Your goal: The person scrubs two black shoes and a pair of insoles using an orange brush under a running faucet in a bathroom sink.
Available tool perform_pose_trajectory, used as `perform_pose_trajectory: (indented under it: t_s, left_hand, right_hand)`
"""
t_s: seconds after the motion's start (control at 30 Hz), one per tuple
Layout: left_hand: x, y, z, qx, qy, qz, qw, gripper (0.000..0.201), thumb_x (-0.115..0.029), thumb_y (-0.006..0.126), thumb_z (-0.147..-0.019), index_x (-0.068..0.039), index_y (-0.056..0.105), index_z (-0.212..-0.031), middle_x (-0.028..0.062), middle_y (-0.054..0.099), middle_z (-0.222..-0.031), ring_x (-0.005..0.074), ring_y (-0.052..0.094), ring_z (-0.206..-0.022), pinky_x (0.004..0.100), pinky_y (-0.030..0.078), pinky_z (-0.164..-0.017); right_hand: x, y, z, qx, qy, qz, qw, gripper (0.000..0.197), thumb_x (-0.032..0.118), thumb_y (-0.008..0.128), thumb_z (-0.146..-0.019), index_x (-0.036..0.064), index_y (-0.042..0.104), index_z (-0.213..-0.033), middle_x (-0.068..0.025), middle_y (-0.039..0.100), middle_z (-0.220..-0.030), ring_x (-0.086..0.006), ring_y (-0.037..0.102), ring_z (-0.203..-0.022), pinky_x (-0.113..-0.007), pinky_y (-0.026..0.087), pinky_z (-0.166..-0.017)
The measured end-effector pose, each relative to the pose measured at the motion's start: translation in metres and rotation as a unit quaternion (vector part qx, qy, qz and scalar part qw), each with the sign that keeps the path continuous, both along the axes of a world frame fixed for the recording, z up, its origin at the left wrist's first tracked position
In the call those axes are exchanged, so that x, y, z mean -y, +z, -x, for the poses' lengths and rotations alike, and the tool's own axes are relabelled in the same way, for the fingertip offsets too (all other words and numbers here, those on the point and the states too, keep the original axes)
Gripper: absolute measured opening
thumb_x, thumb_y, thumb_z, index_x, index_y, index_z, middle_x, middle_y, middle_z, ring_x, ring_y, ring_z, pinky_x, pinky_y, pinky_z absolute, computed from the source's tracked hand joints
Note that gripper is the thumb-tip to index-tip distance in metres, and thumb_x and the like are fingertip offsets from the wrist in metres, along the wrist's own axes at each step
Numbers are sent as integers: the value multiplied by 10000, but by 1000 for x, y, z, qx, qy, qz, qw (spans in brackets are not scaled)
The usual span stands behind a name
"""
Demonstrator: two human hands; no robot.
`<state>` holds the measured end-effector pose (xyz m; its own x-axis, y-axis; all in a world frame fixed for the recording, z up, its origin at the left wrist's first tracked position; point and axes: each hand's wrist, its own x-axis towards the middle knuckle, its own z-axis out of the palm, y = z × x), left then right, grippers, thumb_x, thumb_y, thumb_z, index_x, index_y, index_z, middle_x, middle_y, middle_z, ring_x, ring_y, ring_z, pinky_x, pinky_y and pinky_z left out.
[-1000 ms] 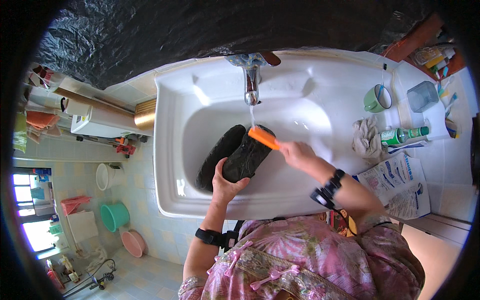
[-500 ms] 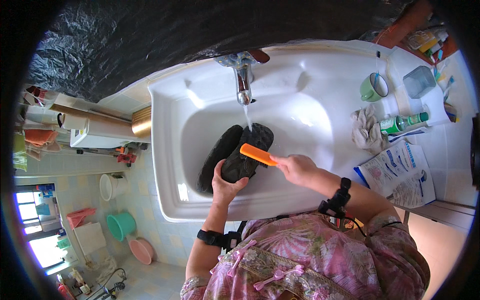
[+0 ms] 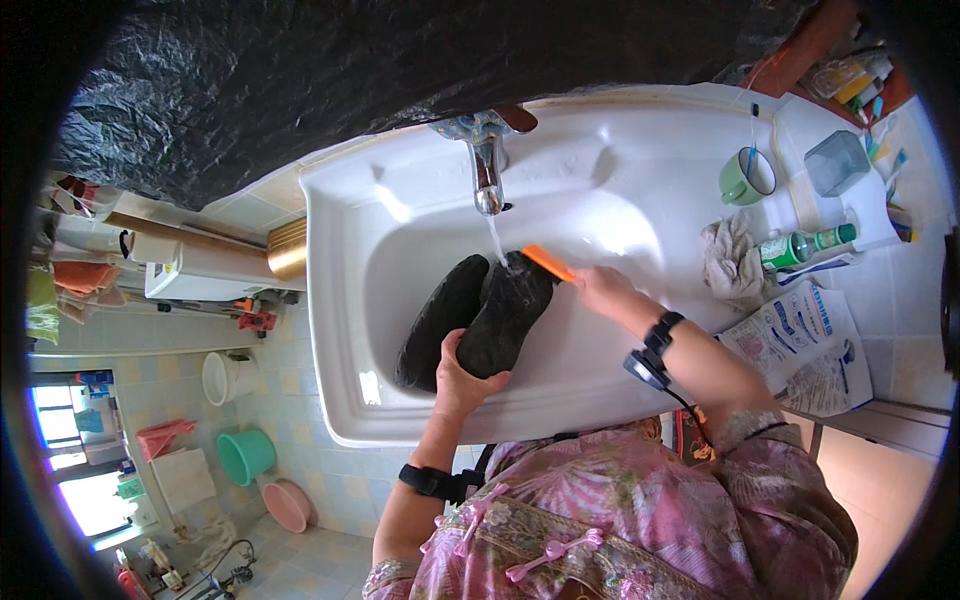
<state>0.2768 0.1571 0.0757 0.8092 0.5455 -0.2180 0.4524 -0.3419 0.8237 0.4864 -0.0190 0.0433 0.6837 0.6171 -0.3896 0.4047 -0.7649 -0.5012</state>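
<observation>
Two black shoes are in the white sink (image 3: 620, 370). My left hand (image 3: 463, 385) grips the near end of the right-hand shoe (image 3: 505, 325), thumb on one side and fingers on the other. The second shoe (image 3: 438, 320) lies alongside it to the left. In my right hand (image 3: 605, 292) is an orange scrubbing brush (image 3: 548, 262), its head at the far end of the held shoe. Its bristles are mostly hidden. From the metal faucet (image 3: 487, 185) a stream of water falls onto that same end.
On the right ledge stand a green mug (image 3: 745, 178), a clear cup (image 3: 838, 165), a crumpled grey cloth (image 3: 732, 260), a green bottle (image 3: 790, 250) and a printed packet (image 3: 805, 345). Black plastic sheeting (image 3: 400, 70) covers the far side. Buckets (image 3: 245, 455) are at the lower left.
The brush has moved from the middle of the shoe to its far end and tilted more on edge. My right hand has shifted away from me; my left hand keeps its grip, slightly farther right.
</observation>
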Motion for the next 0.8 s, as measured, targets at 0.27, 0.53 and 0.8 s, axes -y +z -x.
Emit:
perform_pose_trajectory:
  t_s: [0.27,0.53,0.8]
  left_hand:
    - [-7,-3,3,-13,10,6,1000,836,-212,801,-462,-21,379,-1158,155,552,-973,241,552,-895,320,446,-808]
    - [-8,-5,3,-17,-2,-40,999,840,-209,796,-460,-17,376,-1161,161,561,-964,235,561,-891,325,452,-806]
    - [-4,-3,2,-13,3,-18,1000,824,-211,784,-463,-27,396,-1167,151,557,-993,240,555,-917,323,436,-829]
  right_hand:
    - [-1,19,40,-6,56,-86,995,261,234,465,-859,191,557,-1100,-142,615,-785,-309,595,-707,-408,462,-611]
    - [-30,13,26,22,39,-57,997,247,207,421,-854,126,566,-1038,-162,607,-760,-325,593,-698,-420,463,-630]
    - [-18,43,37,12,104,15,994,289,204,416,-871,160,532,-1131,-137,599,-699,-306,593,-645,-425,457,-582]
